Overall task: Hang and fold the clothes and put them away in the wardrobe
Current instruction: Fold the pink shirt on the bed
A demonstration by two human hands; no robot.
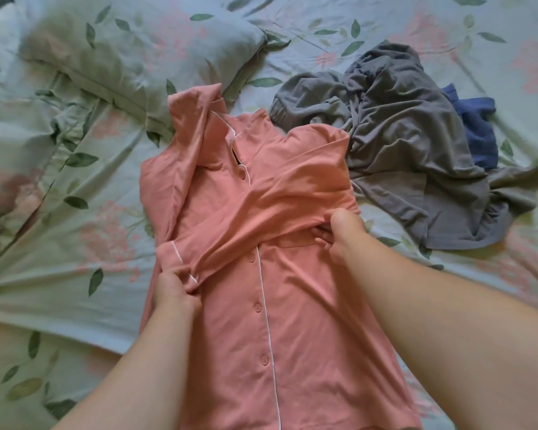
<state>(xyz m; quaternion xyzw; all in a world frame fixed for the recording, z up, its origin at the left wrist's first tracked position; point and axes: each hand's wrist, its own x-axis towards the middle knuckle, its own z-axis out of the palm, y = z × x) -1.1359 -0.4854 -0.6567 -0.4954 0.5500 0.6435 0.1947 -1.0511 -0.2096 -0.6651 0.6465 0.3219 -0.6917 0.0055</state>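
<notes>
On bed [90,231], pink shirt [292,321] lies buttons up, one sleeve [261,209] drawn across chest. L hand [174,290] fingers pinch cuff [173,251]; R hand [343,234] fingers grip sleeve near pocket [292,243]. Risk: slack knit bunches on release, so fold goes crooked.

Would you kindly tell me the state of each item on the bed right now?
Pink shirt, flat, front up, buttoned, one sleeve folded across the front.
Left hand, grips the sleeve cuff.
Right hand, pinches the sleeve.
Grey garment, crumpled, unfolded.
Blue garment, crumpled, against the grey one.
</notes>
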